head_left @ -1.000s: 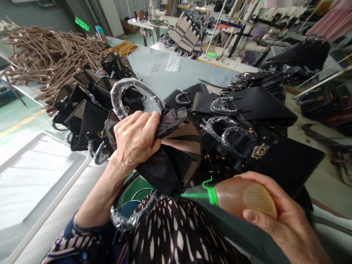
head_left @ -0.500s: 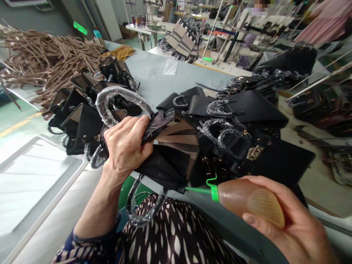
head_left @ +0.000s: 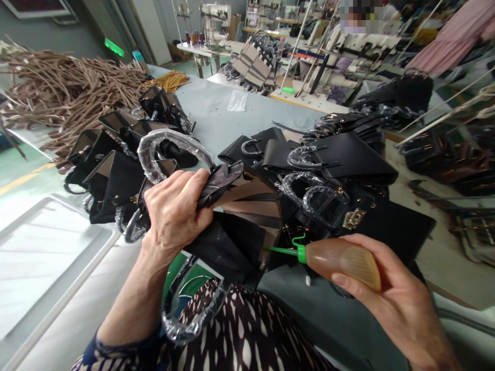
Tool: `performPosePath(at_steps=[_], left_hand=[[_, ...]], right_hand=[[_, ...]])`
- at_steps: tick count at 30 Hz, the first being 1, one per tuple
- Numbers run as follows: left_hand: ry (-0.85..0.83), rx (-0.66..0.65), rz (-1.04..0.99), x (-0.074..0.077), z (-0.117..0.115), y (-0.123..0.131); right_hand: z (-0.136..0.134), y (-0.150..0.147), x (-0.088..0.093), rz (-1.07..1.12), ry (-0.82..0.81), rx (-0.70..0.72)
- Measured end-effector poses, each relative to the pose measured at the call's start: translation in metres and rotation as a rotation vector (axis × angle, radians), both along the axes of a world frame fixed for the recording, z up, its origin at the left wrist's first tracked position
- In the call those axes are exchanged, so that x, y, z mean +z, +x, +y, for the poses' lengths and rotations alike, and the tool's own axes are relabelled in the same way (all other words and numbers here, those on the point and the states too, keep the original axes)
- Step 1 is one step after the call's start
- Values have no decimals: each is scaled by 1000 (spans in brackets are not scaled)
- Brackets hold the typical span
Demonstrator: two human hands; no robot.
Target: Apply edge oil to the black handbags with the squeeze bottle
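My left hand (head_left: 174,211) is closed around the top of a black handbag (head_left: 232,232), pinching its folded side so the tan lining shows. The bag's plastic-wrapped handles (head_left: 170,147) arch above my fingers and hang below near my lap. My right hand (head_left: 402,299) grips a brownish squeeze bottle (head_left: 340,257) with a green nozzle. The nozzle tip touches the open side edge of the held bag.
Several black handbags (head_left: 340,159) with wrapped handles lie piled across the grey table (head_left: 228,118). More open bags (head_left: 112,170) stand at the left. A heap of tan straps (head_left: 65,87) fills the far left. A white tray (head_left: 42,252) sits at lower left. Sewing stations stand behind.
The bottle has moved left and upward, bringing its nozzle tip against the bag's side edge. My left hand kept its grip and turned the bag slightly.
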State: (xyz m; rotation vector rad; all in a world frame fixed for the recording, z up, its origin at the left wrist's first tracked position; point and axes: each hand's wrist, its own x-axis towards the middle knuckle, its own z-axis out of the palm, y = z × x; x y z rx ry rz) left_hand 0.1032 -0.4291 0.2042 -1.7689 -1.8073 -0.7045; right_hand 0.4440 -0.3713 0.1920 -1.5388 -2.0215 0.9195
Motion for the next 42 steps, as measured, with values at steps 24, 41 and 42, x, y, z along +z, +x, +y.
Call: performPosePath(at_steps=[24, 41, 42], left_hand=[[-55, 47, 8, -5, 7, -1], [-459, 145, -821, 6, 41, -14], [-472, 140, -905, 3, 43, -18]], right_hand=[[0, -3, 6, 479, -589, -183], [55, -14, 46, 1182, -713, -715], [53, -18, 42, 1197, -781, -741]])
